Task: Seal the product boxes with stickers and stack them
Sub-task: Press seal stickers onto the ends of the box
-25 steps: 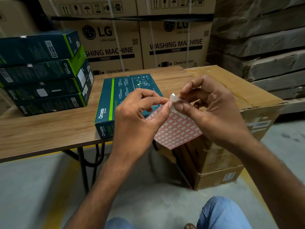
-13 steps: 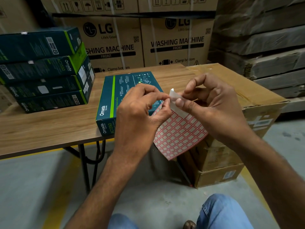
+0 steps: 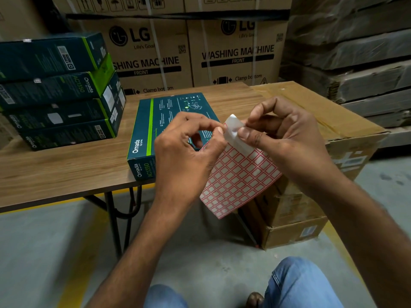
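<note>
In the head view, both hands hold a sticker sheet [image 3: 238, 181] of red-bordered labels in the air just in front of the table [image 3: 66, 165]. The left hand [image 3: 184, 152] pinches the sheet's upper edge between thumb and forefinger. The right hand [image 3: 282, 138] pinches the corner, which is bent over to show its white back.

One dark green product box [image 3: 169, 121] lies flat and closed at the table's front edge, behind the hands. A stack of four like boxes [image 3: 60, 92], all closed, stands on the table's left end. A brown carton [image 3: 322, 112], taped shut, stands against the table's right end. Washing machine cartons [image 3: 235, 54] stand behind the table. What any box holds cannot be seen.
</note>
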Demonstrator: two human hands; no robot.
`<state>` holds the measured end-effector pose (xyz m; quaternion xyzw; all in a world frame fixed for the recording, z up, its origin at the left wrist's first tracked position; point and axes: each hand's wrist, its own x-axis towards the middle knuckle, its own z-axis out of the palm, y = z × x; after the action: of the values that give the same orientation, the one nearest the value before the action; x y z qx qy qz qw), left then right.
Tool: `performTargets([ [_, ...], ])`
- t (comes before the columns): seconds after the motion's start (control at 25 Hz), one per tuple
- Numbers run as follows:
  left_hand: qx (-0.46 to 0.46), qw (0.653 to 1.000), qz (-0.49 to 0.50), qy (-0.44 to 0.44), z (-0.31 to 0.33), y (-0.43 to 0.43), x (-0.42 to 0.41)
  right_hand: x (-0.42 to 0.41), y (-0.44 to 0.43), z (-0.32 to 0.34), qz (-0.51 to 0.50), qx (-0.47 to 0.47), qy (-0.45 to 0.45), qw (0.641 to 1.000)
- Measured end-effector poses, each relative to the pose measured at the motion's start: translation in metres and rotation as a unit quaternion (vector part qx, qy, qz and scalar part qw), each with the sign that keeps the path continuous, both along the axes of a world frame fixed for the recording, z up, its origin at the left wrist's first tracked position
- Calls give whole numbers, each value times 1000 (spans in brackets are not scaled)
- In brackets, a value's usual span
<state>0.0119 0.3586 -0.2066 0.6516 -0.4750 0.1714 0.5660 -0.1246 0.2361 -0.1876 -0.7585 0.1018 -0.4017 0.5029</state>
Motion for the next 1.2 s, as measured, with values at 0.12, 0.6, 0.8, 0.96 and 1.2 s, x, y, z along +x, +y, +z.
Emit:
performTargets([
  [0.12, 4, 1000, -14, 16, 1, 1, -2, 1, -3, -2, 1, 2, -8, 1000],
  [0.6, -5, 999, -42, -32, 3, 2, 2, -1, -9, -3, 40, -13, -19, 999],
  [0.8, 3, 998, -33, -45, 2, 2, 2, -3, -8, -1, 30, -10, -21, 999],
  [0.96, 7, 999, -47, 18, 4, 1, -1, -3, -9, -2, -4, -21, -3, 1000],
  [1.2, 7, 984, -55, 168, 3, -6, 0, -5, -17, -4, -36, 1, 37, 999],
])
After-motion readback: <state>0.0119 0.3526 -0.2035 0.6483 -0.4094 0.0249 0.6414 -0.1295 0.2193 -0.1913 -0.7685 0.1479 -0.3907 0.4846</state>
